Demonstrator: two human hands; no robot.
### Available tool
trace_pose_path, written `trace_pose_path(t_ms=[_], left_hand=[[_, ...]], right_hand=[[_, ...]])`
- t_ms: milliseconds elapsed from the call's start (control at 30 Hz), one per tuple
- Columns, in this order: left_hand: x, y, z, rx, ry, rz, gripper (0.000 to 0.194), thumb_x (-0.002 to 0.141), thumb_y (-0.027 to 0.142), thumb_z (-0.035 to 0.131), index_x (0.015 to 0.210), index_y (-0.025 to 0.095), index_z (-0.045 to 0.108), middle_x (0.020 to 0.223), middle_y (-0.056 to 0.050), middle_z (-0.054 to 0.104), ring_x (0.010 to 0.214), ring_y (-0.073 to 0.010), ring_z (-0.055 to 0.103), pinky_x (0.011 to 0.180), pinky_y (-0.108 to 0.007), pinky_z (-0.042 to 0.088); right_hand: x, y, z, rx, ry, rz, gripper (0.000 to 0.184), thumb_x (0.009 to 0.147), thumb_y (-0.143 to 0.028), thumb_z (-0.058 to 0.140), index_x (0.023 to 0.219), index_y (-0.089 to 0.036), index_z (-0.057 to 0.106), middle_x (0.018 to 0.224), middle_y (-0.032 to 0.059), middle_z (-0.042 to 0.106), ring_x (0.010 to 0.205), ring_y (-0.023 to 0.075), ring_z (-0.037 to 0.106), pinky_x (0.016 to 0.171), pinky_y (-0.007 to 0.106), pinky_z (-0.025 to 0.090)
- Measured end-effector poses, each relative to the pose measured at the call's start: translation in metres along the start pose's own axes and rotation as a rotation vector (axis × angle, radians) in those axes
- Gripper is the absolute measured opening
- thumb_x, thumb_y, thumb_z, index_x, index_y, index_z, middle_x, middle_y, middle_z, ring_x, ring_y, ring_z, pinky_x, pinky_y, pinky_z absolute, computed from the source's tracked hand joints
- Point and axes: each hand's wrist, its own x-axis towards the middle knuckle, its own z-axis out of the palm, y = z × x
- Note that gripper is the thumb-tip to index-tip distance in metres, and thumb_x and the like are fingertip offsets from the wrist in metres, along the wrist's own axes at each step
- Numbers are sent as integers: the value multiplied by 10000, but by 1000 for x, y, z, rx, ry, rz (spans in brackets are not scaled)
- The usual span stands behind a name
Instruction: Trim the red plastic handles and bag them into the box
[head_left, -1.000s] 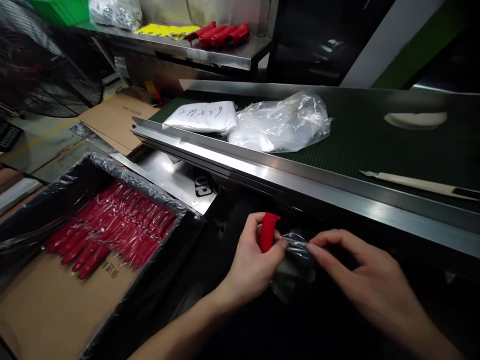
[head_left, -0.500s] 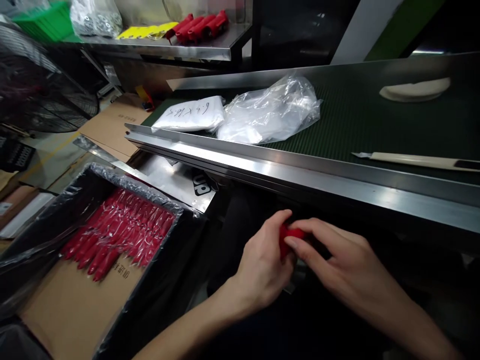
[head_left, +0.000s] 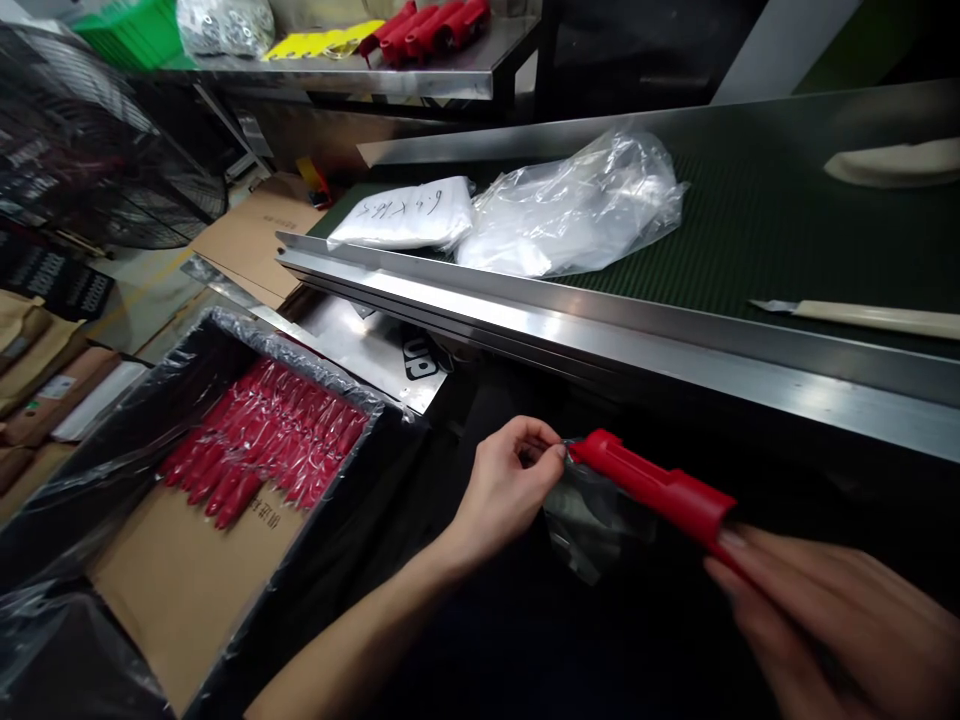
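In my right hand (head_left: 840, 610) is a red plastic tube-shaped part (head_left: 652, 482), gripped at its near end, with cut-outs along its side. Its narrow far tip meets the fingers of my left hand (head_left: 506, 480). Thumb and forefinger of that hand are pinched on the edge of a clear plastic bag (head_left: 589, 535), which hangs below the part. Whether the tip is inside the bag's mouth I cannot tell. At lower left, a carton lined with dark plastic film (head_left: 247, 610) holds rows of bagged red parts (head_left: 270, 430).
Ahead runs a green conveyor belt (head_left: 720, 240) with a metal rail (head_left: 540, 310). On it lie a white packet (head_left: 409, 212), a crumpled bag of clear sleeves (head_left: 570, 205) and a craft knife (head_left: 862, 315). Several red parts (head_left: 427, 30) lie on a back shelf. A fan (head_left: 112, 140) stands left.
My right hand has moved right and towards me, and the long red part now shows between my hands. The clear bag has come into view under my left hand. The view has shifted slightly.
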Motion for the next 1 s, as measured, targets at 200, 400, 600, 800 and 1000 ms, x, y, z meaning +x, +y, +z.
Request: trace_pose_path(t_ms=[200, 400, 600, 800, 1000], left_hand=[[-7, 5, 1, -154, -45, -74, 169, 830, 306, 665, 853, 138, 665, 756, -16, 614, 675, -108, 537, 628, -222, 438], [-10, 4, 0, -176, -39, -22, 162, 823, 297, 701, 819, 135, 695, 790, -30, 624, 736, -124, 544, 683, -232, 433], [-25, -2, 8, -109, 27, 171, 82, 879, 235, 651, 862, 174, 703, 908, -37, 664, 862, -156, 601, 790, -259, 459], [-38, -12, 15, -26, 78, 241, 75, 903, 182, 608, 900, 176, 682, 892, -37, 683, 836, -155, 622, 780, -260, 470], [-30, -6, -2, 39, 117, 274, 88, 919, 223, 597, 886, 171, 660, 882, -36, 613, 792, -138, 562, 731, -252, 448]], right_hand=[[25, -34, -1, -61, -98, -87, 313, 897, -61, 606, 1189, -166, 642, 1111, 77, 686, 1020, 196, 634, 863, 355, 494], [12, -15, 1, -240, -373, -374, 543, 858, 61, 422, 1311, -187, 589, 1323, 64, 619, 1151, 269, 588, 922, 454, 428], [17, -37, 19, -113, 31, -97, 285, 848, -34, 655, 1108, -149, 666, 1001, 50, 714, 887, 169, 670, 795, 313, 504], [10, -52, 38, -79, 192, 231, 319, 850, -25, 665, 1125, -187, 669, 1029, 27, 691, 853, 127, 654, 821, 245, 495], [4, 1, 26, -79, -288, -290, 414, 894, -108, 489, 1274, -217, 611, 1263, 59, 624, 1172, 233, 580, 888, 324, 521]])
